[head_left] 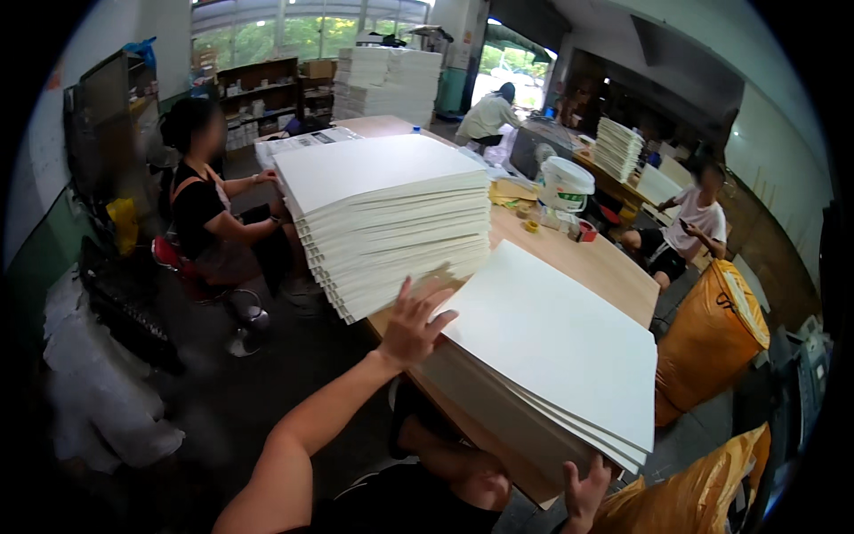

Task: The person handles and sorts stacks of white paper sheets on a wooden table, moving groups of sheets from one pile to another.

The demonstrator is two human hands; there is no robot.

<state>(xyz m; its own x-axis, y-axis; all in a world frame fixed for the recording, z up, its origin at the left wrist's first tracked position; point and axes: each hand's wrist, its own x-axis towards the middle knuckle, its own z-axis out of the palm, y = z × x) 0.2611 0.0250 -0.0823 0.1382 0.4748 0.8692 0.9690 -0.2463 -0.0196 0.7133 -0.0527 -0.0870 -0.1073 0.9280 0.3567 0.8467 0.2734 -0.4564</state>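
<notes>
In front of me on the wooden table lies a stack of large white boards [560, 343], its top sheets slightly fanned along the near edge. My left hand [414, 320] is at the stack's left end, fingers spread, the thumb side touching the corner. At the near right corner, my right hand [585, 489] has its fingers stretched and apart, with the fingertips against the board edges. Part of those fingers is hidden by the boards. Just beyond my left hand rises a taller pile of white boards [391, 222], its layers uneven along the side.
The wooden table [605, 276] holds a white bucket [565, 182] and tape rolls [531, 226]. One person [209, 196] sits at the left by the tall pile; another [694, 218] sits at the right. Orange sacks [707, 343] stand near the table's right side. More stacked boards [387, 84] are behind.
</notes>
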